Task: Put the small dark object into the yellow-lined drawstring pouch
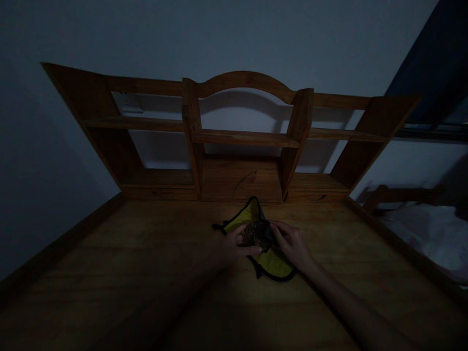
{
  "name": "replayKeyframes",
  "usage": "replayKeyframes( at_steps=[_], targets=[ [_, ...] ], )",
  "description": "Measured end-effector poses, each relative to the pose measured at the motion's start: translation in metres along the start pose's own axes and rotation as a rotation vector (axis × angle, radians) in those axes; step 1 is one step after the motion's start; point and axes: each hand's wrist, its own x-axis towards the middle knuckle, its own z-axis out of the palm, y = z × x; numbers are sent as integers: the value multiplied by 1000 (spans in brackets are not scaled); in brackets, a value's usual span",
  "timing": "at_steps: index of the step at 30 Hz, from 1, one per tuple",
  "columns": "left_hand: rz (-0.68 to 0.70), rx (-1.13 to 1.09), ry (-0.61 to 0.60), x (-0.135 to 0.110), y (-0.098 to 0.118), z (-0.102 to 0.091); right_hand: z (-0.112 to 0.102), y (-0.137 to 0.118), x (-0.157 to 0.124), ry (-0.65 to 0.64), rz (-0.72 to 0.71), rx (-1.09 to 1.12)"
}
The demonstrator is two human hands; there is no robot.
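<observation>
In the head view, holding a dark, glinting object [260, 231] between a curled left hand [234, 244] and, at its right end, a pinching right hand [290, 240], over a yellow, black-edged cloth [278, 264] on the wooden desk [153, 263].

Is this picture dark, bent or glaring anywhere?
Head view: dim all over, so the dark object between left hand and right hand is hard to make out; head view: the shelf splays outward, perhaps from a wide lens; head view: no harsh glare.

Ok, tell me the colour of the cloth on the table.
The cloth is yellow-green with a black edge, seen in the head view, the only one.
</observation>
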Motion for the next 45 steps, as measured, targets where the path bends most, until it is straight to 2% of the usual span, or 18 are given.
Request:
replayKeyframes(
  at_steps=[13, 24, 37, 45],
  targets=[
    [-7, -18, 2, 1, -3, 0, -1, -5, 0, 22, 56, 50],
    [-24, -20, -18, 0, 0, 0, 0, -4, 0, 14, 43, 53],
    [-58, -31, 13, 2, 1, -1, 0, -6, 0, 24, 67, 52],
    [-36, -21, -2, 0, 3, 0, 1, -8, -1, 28, 72, 82]
  ],
)
